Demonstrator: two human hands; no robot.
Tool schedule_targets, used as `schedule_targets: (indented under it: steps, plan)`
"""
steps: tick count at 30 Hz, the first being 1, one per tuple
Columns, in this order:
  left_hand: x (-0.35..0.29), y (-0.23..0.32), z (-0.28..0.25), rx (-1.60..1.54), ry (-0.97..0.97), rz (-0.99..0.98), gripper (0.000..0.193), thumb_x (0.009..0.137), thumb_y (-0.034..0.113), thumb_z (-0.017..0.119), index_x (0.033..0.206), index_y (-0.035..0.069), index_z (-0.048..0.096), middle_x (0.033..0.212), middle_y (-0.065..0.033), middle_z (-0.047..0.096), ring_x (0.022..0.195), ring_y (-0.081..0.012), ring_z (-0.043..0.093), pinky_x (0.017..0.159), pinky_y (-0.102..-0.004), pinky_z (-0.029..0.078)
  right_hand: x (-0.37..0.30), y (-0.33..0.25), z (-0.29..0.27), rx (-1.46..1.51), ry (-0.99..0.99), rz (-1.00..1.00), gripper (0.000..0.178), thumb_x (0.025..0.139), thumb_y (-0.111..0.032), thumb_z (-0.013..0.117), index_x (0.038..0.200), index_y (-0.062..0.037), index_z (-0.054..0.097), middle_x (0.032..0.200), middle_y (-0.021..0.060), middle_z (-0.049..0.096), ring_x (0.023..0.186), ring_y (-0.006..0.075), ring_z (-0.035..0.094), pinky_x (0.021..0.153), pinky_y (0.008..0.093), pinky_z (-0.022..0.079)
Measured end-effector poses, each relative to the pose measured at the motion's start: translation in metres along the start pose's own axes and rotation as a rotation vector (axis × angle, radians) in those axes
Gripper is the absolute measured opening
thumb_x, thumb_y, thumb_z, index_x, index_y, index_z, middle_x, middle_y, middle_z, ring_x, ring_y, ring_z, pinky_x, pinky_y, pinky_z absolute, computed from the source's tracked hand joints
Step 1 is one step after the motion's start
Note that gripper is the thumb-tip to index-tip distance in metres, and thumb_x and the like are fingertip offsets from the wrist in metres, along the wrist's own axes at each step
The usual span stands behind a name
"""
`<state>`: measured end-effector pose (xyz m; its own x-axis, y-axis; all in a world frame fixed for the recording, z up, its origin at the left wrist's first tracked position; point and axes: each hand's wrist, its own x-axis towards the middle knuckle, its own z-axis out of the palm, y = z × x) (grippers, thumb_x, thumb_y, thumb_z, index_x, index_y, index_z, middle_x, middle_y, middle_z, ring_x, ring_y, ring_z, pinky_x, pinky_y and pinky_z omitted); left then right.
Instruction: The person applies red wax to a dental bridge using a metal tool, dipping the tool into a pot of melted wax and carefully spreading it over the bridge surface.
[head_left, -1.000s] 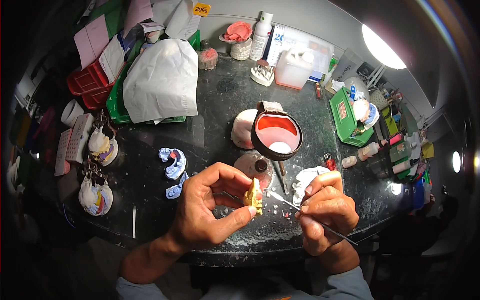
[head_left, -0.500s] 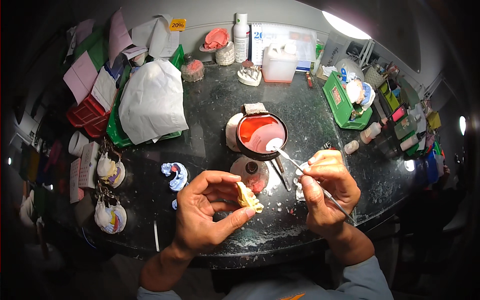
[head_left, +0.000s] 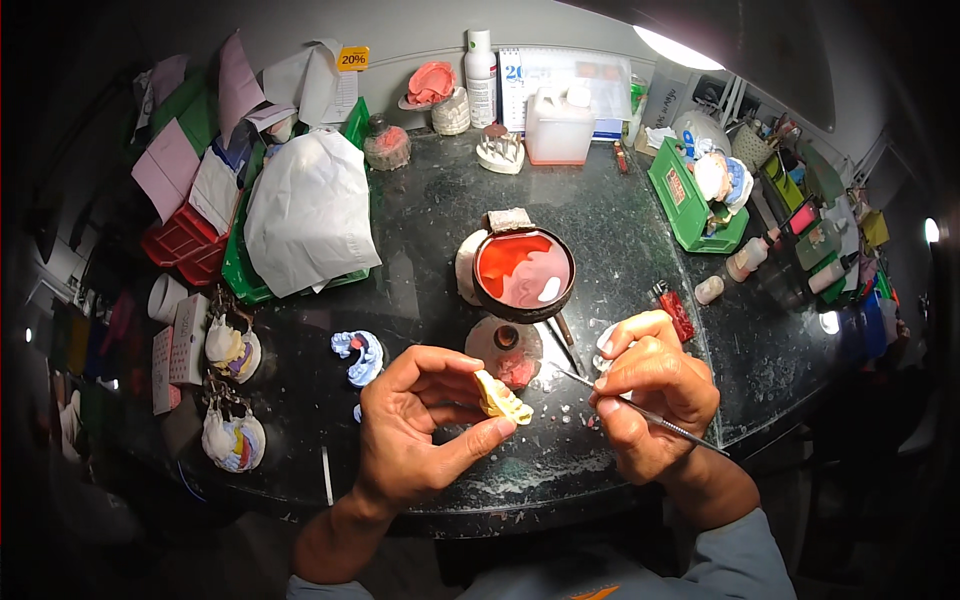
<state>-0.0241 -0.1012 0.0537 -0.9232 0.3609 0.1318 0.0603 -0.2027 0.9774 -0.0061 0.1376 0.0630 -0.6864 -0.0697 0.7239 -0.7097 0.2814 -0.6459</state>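
My left hand [head_left: 418, 425] pinches a small yellow dental cast [head_left: 500, 398] between thumb and fingers, tilted above the bench. In my right hand [head_left: 660, 390] is a slim metal wax carver [head_left: 668, 428], held like a pen. Its tip points left, in the gap between the cast and a dark round pan [head_left: 572, 290]. Glossy red and pink wax [head_left: 520, 262] fills the pan. Just below the pan, a glass spirit lamp [head_left: 515, 368] with a dark cap stands between my hands. A white piece [head_left: 608, 345] behind my right fingers is partly hidden.
A blue dental cast [head_left: 358, 358] lies left of my left hand, with mounted casts [head_left: 232, 440] farther left. Paper covers a green bin [head_left: 250, 285]. A red lighter [head_left: 675, 312] lies behind my right hand; a green box [head_left: 690, 205] stands at the right.
The carver's tip has come away from the pan, down toward the yellow cast. My left hand keeps its hold on the cast. The whole view has shifted slightly.
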Motion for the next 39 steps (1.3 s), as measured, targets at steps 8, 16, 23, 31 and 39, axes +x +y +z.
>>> schedule_targets:
  steps: [8, 16, 23, 31, 39]
  plan:
    - [-0.001, -0.002, 0.0, -0.004, -0.009, 0.029, 0.046, 0.079, -0.007, 0.08, 0.119, -0.003, 0.058, 0.104, -0.0134, 0.072, 0.097, -0.0177, 0.072, 0.083, -0.0298, 0.062, 0.008, 0.0, 0.001, -0.199, 0.147, -0.031, 0.016, 0.075, 0.003, 0.071, 0.091, -0.0016, 0.068, 0.081, 0.0063, 0.068, 0.081, 0.0228, 0.059, 0.086, 0.0361, 0.046]
    - [-0.002, 0.002, -0.001, 0.035, -0.025, 0.035, 0.045, 0.08, -0.004, 0.08, 0.12, -0.002, 0.059, 0.105, -0.0118, 0.072, 0.096, -0.0163, 0.072, 0.083, -0.0287, 0.061, 0.025, -0.01, 0.007, -0.085, 0.159, 0.24, 0.011, 0.077, 0.003, 0.069, 0.088, 0.0028, 0.069, 0.081, 0.0094, 0.064, 0.086, 0.0206, 0.057, 0.078, 0.0315, 0.047]
    - [-0.002, 0.002, -0.001, 0.028, -0.029, 0.046, 0.046, 0.08, -0.004, 0.08, 0.121, -0.002, 0.058, 0.105, -0.012, 0.072, 0.097, -0.0167, 0.072, 0.083, -0.029, 0.061, 0.025, -0.009, 0.004, -0.07, 0.199, 0.172, 0.01, 0.076, 0.005, 0.064, 0.086, 0.004, 0.066, 0.083, 0.0101, 0.059, 0.083, 0.0185, 0.055, 0.073, 0.0288, 0.045]
    - [-0.002, 0.001, 0.0, 0.004, -0.025, 0.027, 0.045, 0.081, -0.003, 0.08, 0.12, -0.002, 0.057, 0.105, -0.0129, 0.072, 0.098, -0.0178, 0.072, 0.085, -0.0308, 0.061, 0.012, -0.004, -0.002, -0.029, 0.119, -0.026, 0.007, 0.072, -0.004, 0.063, 0.079, -0.0017, 0.063, 0.065, 0.0058, 0.064, 0.066, 0.0183, 0.054, 0.078, 0.037, 0.047]
    - [0.0, 0.0, 0.0, 0.021, -0.02, 0.03, 0.045, 0.08, -0.004, 0.08, 0.119, -0.002, 0.057, 0.104, -0.0122, 0.072, 0.097, -0.0172, 0.072, 0.084, -0.0298, 0.061, 0.01, -0.009, 0.004, 0.014, -0.071, -0.052, 0.018, 0.06, 0.001, 0.066, 0.078, -0.0021, 0.068, 0.065, 0.005, 0.063, 0.071, 0.0236, 0.06, 0.072, 0.0335, 0.046]
